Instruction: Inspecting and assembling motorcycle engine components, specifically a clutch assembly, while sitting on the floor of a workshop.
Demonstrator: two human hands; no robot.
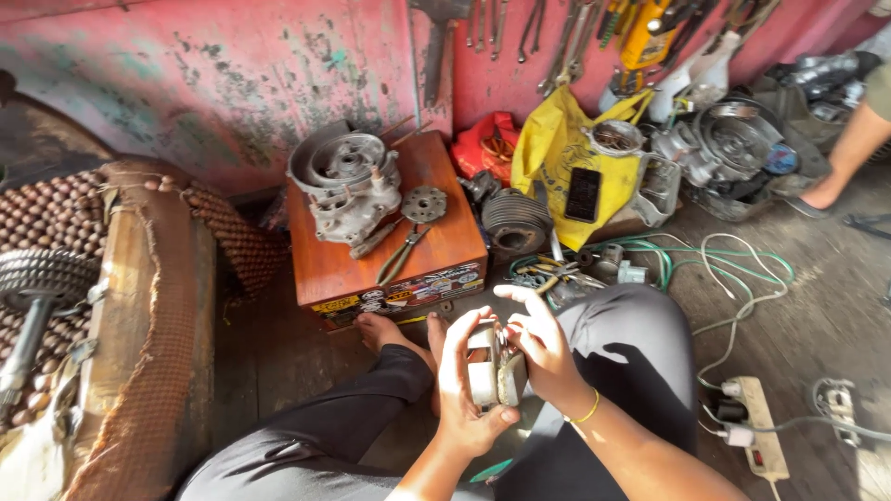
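- Two hands share one small grey metal part [490, 376], held over the lap between the knees, above the bare feet [394, 329] and the wooden floor [817, 306].
- Left hand [464, 390] has its grip closed round the part's left side, thumb underneath; right hand [538, 348] pinches the right edge, fingers partly spread. Nothing supports the part from below, so a slip of oily fingers would likely drop it onto the toes.
- What the right fingertips are working on is too small to tell; any loose bit coming free could fall into the tangle of green and white cables [715, 269] and be hard to find.
- Just ahead, the wooden box [436, 246] serves as a bench, carrying an engine casing [348, 186] and pliers [401, 255] close to its front edge. A knee jolt might tip the pliers onto the feet.
- Beside the right knee lies a power strip [763, 427] with a plug in it; a dropped metal piece landing there would be a hazard.
- Another person's foot [821, 197] stands near the cables, which could snag.
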